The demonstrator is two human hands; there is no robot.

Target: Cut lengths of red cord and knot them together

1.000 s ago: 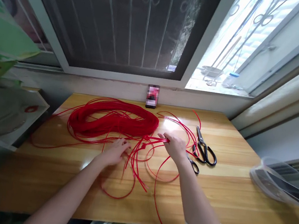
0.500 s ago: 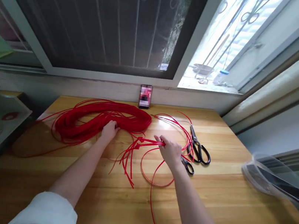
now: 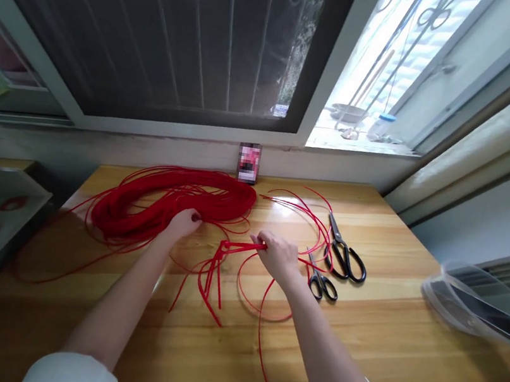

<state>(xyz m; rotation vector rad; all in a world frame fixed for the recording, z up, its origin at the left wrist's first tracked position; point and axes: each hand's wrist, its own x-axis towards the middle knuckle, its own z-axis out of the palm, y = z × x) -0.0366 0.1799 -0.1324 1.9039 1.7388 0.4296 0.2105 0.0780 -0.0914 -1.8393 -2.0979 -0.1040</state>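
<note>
Observed at centre left of the frame: a large loose coil of red plastic cord (image 3: 171,201), lying on a varnished pine tabletop (image 3: 371,342). Resting on the coil's near edge: the left hand (image 3: 183,224), fingers curled downward and close together; whether clamped on the cord or only pressing on it, impossible to tell from this view.

Just right of the coil, at centre: the right hand (image 3: 276,257), thumb and fingers pinched together and clamped on several red cord strands (image 3: 241,247). Left of the pinch: a small knot (image 3: 226,245) in those strands, with loose ends (image 3: 209,286) fanning down onto the wood. Further thin loops lying below and right of the hand, one running toward the near table edge.

Right of the hand: closed large black-handled scissors (image 3: 345,252), and just beside them, closed smaller black-handled scissors (image 3: 321,285). At the far table edge, against the wall: a small upright object (image 3: 248,162), too blurred to identify. At right of the frame: a clear plastic cover (image 3: 482,301). Upper part of the frame: a dark window screen (image 3: 164,30) over iron bars.
</note>
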